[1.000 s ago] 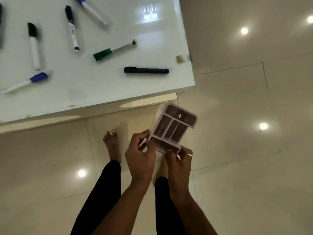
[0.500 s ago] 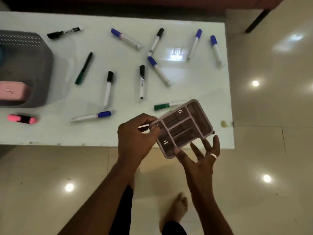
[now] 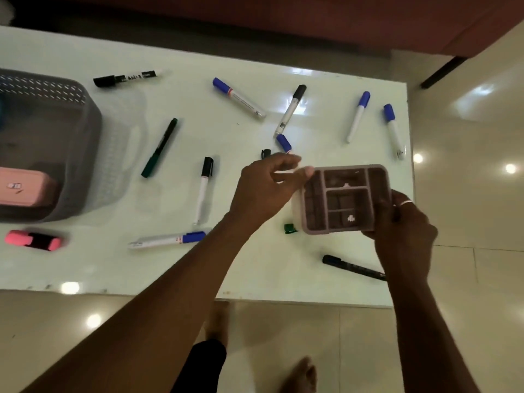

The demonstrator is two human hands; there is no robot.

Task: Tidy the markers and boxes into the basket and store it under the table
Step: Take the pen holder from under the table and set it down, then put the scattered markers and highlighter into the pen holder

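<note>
I hold a pale pink divided organiser box [image 3: 344, 198] over the right part of the white table [image 3: 85, 268]. My right hand [image 3: 404, 222] grips its right side. My left hand [image 3: 268, 188] touches its upper left corner with the fingertips. A grey basket [image 3: 82, 154] stands at the table's left end with a pink box [image 3: 25, 187] inside. Several markers lie scattered: a green one [image 3: 160, 147], a black-capped white one [image 3: 204, 190], a blue-capped one [image 3: 167, 239], a black one [image 3: 353, 267], a pink highlighter [image 3: 32, 240].
More markers lie further back: a black one [image 3: 124, 78], blue-capped ones [image 3: 238, 97] [image 3: 357, 116] [image 3: 392, 130], and a black-capped one [image 3: 290, 109]. Glossy tiled floor [image 3: 467, 194] lies right of and in front of the table. My feet [image 3: 217, 319] stand at the near edge.
The organiser box has come up from floor level to over the table. My right hand, open beneath it half a second ago, now grips its right side. The view tilted up onto the table.
</note>
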